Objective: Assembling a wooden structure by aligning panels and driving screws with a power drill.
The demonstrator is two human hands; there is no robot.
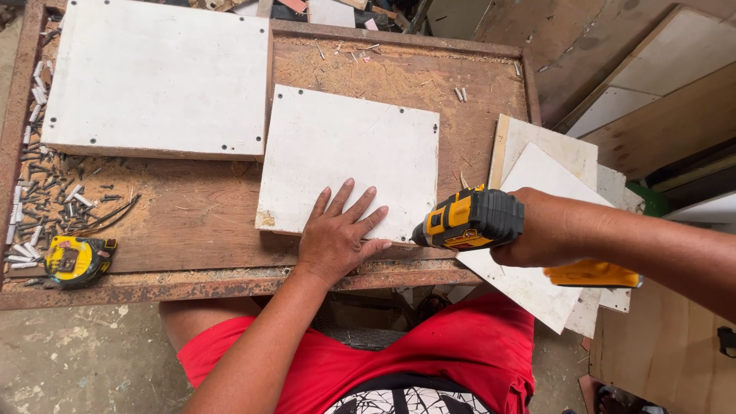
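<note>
My left hand (338, 231) lies flat with fingers spread on the near edge of a square white panel (349, 149) on the wooden workbench (199, 218). My right hand (533, 230) grips a yellow and black cordless drill (468, 219). The drill is held sideways, its nose at the panel's near right edge, close to my left thumb.
A larger white board (157, 77) lies at the bench's back left. Several screws and white plugs (46, 199) are scattered at the left, beside a yellow tape measure (75, 259). Stacked white panels (556, 172) overhang the bench's right end. More boards lean at the far right.
</note>
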